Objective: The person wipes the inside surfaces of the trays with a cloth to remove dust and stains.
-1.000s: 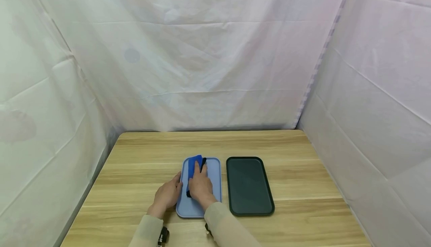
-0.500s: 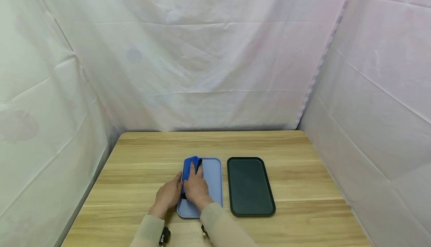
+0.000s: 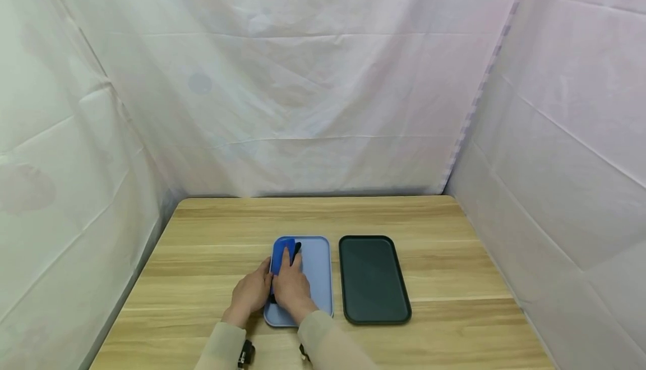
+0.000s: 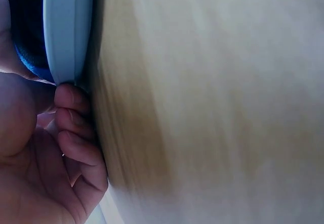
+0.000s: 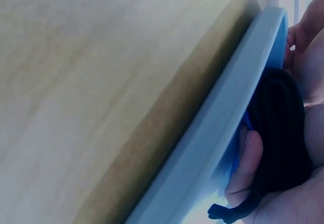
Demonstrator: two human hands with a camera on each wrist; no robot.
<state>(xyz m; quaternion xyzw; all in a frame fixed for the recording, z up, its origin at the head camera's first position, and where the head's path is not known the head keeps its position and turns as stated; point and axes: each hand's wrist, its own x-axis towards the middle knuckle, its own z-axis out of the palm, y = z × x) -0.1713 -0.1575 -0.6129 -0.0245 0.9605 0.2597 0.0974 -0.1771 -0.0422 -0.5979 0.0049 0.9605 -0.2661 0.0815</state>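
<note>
A light blue tray (image 3: 319,263) lies on the wooden table. My left hand (image 3: 252,290) holds its left rim; in the left wrist view several curled fingertips (image 4: 72,98) are right at the tray's outer edge. Under my right hand (image 3: 292,286) is a folded cloth (image 3: 278,258), blue on top with black parts, lying along the tray's left side. Two right fingers point forward over it. The right wrist view shows the black folds of the cloth (image 5: 279,128) inside the tray wall, with a finger (image 5: 248,158) curled against them. My palm hides part of the cloth.
A dark green tray (image 3: 374,280) lies just right of the blue one, with a narrow strip of table between. The wooden table (image 3: 212,235) reaches back to a white curtain (image 3: 303,106), and more white curtain (image 3: 565,134) hangs at the sides.
My right hand has slid the cloth left across the blue tray to its left rim, then slightly nearer to me. My left hand and both trays have stayed in place.
</note>
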